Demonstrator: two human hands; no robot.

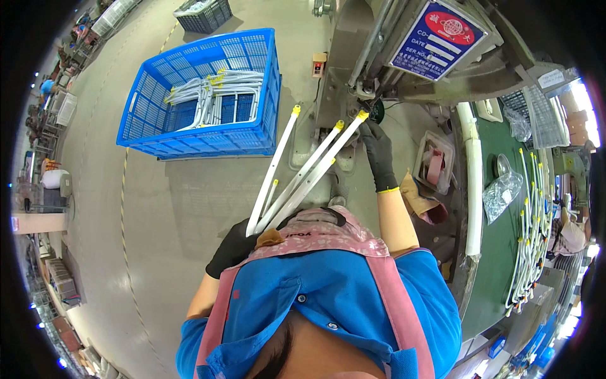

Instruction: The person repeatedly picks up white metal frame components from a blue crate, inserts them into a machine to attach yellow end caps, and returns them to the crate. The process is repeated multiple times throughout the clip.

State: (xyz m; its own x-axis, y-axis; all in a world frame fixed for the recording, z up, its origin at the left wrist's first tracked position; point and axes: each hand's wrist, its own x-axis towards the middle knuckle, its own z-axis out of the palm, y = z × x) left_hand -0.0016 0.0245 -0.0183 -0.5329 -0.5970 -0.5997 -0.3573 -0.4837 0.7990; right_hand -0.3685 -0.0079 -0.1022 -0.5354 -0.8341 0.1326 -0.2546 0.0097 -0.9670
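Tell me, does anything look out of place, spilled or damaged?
Nothing looks clearly spilled or damaged, including the white, yellow-capped tubes by the black-gloved left hand. Slightly untidy: in the blue latticed plastic crate, similar white frames lie crossed at differing angles rather than evenly stacked.

The white tubes (276, 163) looked like smooth metal under a glossy coat, their yellow tips (362, 115) like plastic, and the dark gloves (235, 249) were matt cloth. The blue crate (202, 146) was smooth moulded plastic with a slight sheen. Apron (315, 239) and shirt (407, 297) were soft, matt cloth, the clear bag (503, 199) crinkled, shiny plastic film.
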